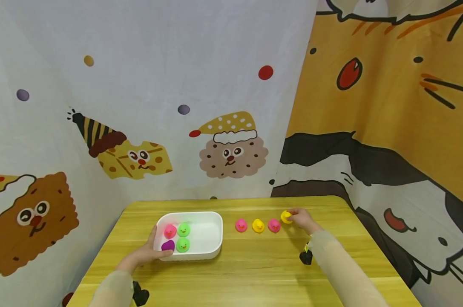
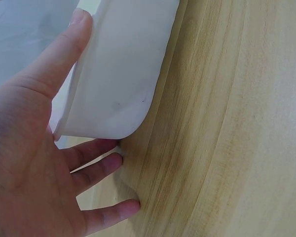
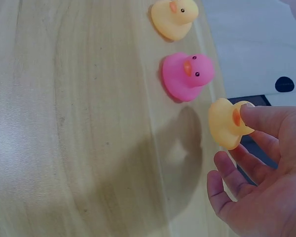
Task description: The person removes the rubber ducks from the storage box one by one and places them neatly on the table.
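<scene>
With thumb and fingers, my right hand (image 1: 302, 219) pinches a yellow rubber duck (image 3: 224, 123) at the right end of a row. In the right wrist view the duck is tilted and held apart from the pink duck (image 3: 182, 76) beside it. My left hand (image 1: 148, 251) holds the left corner of a white plastic tub (image 1: 204, 257), its thumb at the rim and fingers around the outer side. Inside the tub's left part are a pink duck (image 1: 170, 231), two green ducks (image 1: 183, 229) and a purple one (image 1: 168, 245), its face not showing.
To the left of the held duck, a pink duck (image 1: 240, 225), a yellow duck (image 1: 258, 226) and another pink one stand on the wooden table (image 1: 254, 277). Behind the table hangs a cartoon-printed cloth (image 1: 223, 64). Black devices (image 1: 306, 256) are worn at both wrists.
</scene>
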Demonstrator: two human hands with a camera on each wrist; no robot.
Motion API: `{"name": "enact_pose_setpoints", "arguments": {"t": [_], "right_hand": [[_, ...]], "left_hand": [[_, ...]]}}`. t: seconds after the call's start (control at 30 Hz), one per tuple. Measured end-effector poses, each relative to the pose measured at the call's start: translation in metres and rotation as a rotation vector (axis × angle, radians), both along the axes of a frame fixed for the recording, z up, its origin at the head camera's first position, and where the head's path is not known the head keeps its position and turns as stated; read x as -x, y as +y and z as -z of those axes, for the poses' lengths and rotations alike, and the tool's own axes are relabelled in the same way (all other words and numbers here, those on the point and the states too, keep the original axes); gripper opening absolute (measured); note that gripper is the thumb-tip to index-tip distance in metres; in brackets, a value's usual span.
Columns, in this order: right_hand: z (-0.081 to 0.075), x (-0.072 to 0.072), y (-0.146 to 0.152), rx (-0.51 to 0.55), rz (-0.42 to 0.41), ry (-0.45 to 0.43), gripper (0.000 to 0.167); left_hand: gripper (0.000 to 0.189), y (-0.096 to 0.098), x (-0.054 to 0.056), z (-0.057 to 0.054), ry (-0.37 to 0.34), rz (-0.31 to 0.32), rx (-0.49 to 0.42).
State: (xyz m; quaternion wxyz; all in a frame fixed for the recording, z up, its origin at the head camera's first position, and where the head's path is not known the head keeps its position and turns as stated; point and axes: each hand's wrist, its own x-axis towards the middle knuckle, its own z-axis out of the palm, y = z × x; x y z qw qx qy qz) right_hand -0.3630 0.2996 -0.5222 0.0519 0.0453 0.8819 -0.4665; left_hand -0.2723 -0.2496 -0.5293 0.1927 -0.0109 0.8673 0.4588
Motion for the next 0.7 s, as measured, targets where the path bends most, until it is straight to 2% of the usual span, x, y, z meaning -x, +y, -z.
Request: {"name": "enact_pose_setpoints", "arguments": {"t": [0.2, 0.4, 0.7], "right_hand": [[0.013, 0.002, 0.008, 0.008, 0.023, -0.014, 0.042], [0.013, -0.003, 0.01, -0.039, 0.016, -0.032, 0.042], [0.014, -0.005, 0.011, -0.051, -0.033, -0.001, 0.042]], "left_hand": [[0.124, 0.002, 0.001, -0.001, -0.008, -0.011, 0.012], [0.123, 0.002, 0.003, 0.001, -0.005, -0.017, 0.017], [0.123, 0.002, 0.002, 0.0, -0.008, -0.019, 0.007]]}}
